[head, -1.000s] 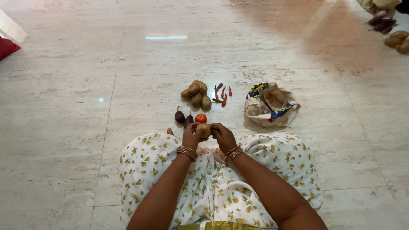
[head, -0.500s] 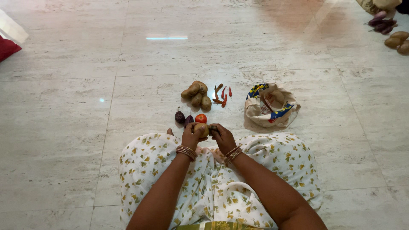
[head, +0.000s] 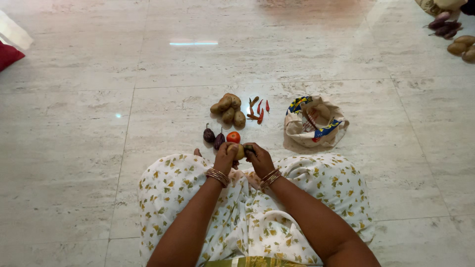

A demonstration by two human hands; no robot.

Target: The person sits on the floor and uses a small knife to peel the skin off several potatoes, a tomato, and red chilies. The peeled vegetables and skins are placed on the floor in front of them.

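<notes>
While the potato stayed clamped between the left hand and right hand, both had dipped slightly floorward, just short of the tomato.

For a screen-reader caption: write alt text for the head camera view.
Seated on a pale marble floor, a person in a white floral garment holds a yellowish potato between left hand and right hand. Just ahead lie a red tomato, two small purple eggplants, a pile of potatoes, red chillies and a crumpled cloth bag.
</notes>
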